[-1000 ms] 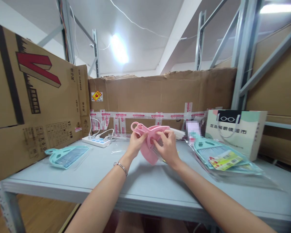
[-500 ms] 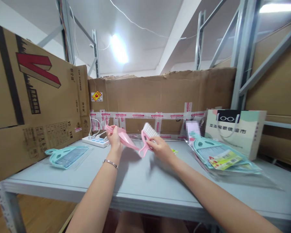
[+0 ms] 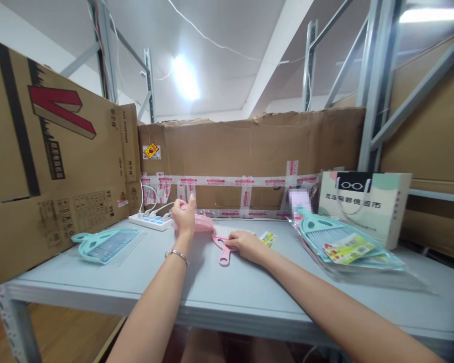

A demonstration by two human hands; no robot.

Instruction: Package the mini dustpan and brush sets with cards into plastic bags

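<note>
My left hand [image 3: 183, 217] is closed on a pink dustpan [image 3: 204, 223], which is tilted above the table and partly hidden by the hand. To its right, my right hand [image 3: 245, 245] grips a pink hand brush [image 3: 224, 256] with white bristles. The brush is low at the tabletop, its looped handle end pointing toward me and its bristles beside the dustpan's edge. Just behind my right hand lies a yellow-green label card [image 3: 268, 238].
A bagged turquoise dustpan and brush set [image 3: 106, 244] lies on the left of the grey table [image 3: 212, 290]. More bagged turquoise sets [image 3: 344, 241] lie on the right, before a paper gift bag [image 3: 365, 206]. A power strip [image 3: 151, 220] and cardboard boxes [image 3: 249, 146] stand behind.
The brush has come down to the tabletop, its bristles lowered and its handle turned toward me. My left hand has tipped the dustpan and moved slightly right. The label card shows more.
</note>
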